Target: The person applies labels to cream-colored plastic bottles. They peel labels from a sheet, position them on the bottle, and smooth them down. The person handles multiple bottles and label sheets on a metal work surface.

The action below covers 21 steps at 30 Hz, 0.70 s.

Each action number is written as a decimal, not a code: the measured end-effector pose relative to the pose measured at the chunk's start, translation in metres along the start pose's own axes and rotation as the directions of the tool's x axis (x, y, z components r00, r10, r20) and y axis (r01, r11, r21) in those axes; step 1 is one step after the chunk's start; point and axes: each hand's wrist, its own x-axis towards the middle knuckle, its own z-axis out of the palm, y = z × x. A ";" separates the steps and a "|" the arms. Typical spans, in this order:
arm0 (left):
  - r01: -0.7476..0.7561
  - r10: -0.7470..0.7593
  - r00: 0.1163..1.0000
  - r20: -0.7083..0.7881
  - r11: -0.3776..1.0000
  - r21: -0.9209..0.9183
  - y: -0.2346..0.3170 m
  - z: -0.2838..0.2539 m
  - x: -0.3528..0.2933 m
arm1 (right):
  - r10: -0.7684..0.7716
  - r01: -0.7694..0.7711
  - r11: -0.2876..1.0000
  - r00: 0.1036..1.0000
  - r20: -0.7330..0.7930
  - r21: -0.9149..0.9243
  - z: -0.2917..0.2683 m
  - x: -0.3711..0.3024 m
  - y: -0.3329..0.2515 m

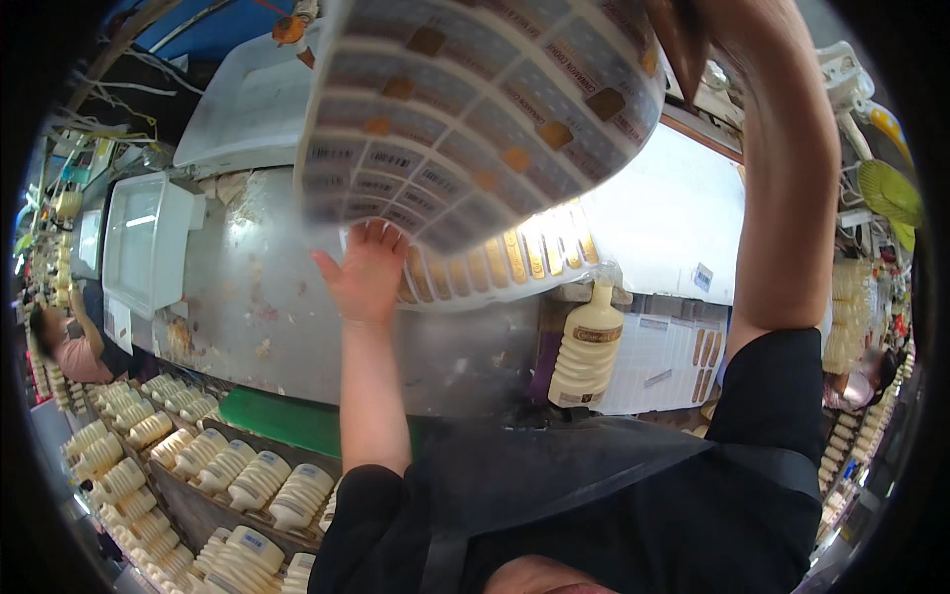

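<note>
A large sheet of printed labels [475, 109], with rows of brown and orange patches and barcodes, curves up off the table and is blurred in parts. At its upper right edge is my right hand [717, 30], partly cut off by the frame, with its fingers closed on the sheet. My left hand [364, 277] lies palm down at the sheet's lower edge, fingers stretched out and thumb apart. Under the raised sheet, another sheet with gold labels [515, 259] lies on the grey table [267, 287]. A cream ribbed bottle [589, 351] with a brown label is near my body.
White label sheets [658, 371] lie right of the bottle. White plastic bins [148, 243] stand at the left. Crates of cream bottles [242, 475] and a green strip [277, 421] line the near left. A green strainer [889, 193] hangs far right. Other people [79, 342] are at both sides.
</note>
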 end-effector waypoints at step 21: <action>0.388 -0.275 0.921 -0.277 0.726 0.568 0.063 0.171 0.056 | 0.629 -0.627 0.762 0.776 0.046 0.161 0.028 -0.217 0.244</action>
